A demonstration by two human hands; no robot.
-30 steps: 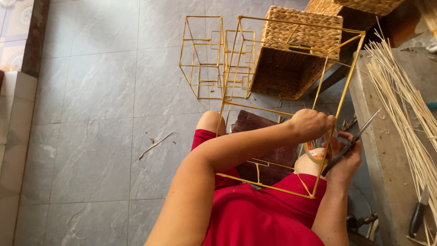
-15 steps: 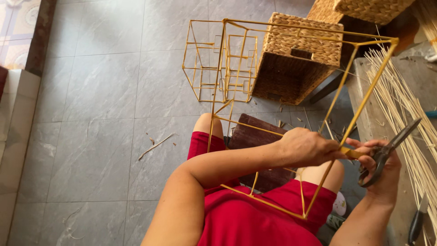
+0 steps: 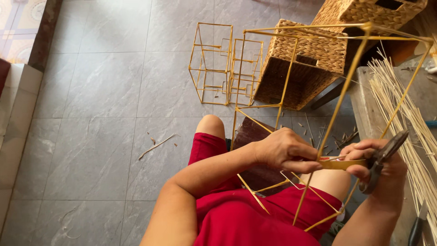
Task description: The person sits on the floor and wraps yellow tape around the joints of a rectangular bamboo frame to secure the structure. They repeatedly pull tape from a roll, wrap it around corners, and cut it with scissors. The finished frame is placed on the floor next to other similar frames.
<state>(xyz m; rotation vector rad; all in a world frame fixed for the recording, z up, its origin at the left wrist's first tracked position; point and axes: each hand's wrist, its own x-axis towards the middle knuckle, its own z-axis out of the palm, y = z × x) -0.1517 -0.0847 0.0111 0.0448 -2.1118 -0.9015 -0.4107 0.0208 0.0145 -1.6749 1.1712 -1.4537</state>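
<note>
left hand [image 3: 284, 152] closed on a bar of the yellow wire frame [image 3: 318, 118], over the lap. right hand [image 3: 375, 161] just beside, gripping scissors [image 3: 384, 157] and a tape strip [image 3: 339, 164]. beyond the frame: smaller wire frames [image 3: 223, 64] and woven baskets [image 3: 305, 64] on the floor. right of it, pale sticks [image 3: 405, 109] on the table [image 3: 364, 95].
</note>
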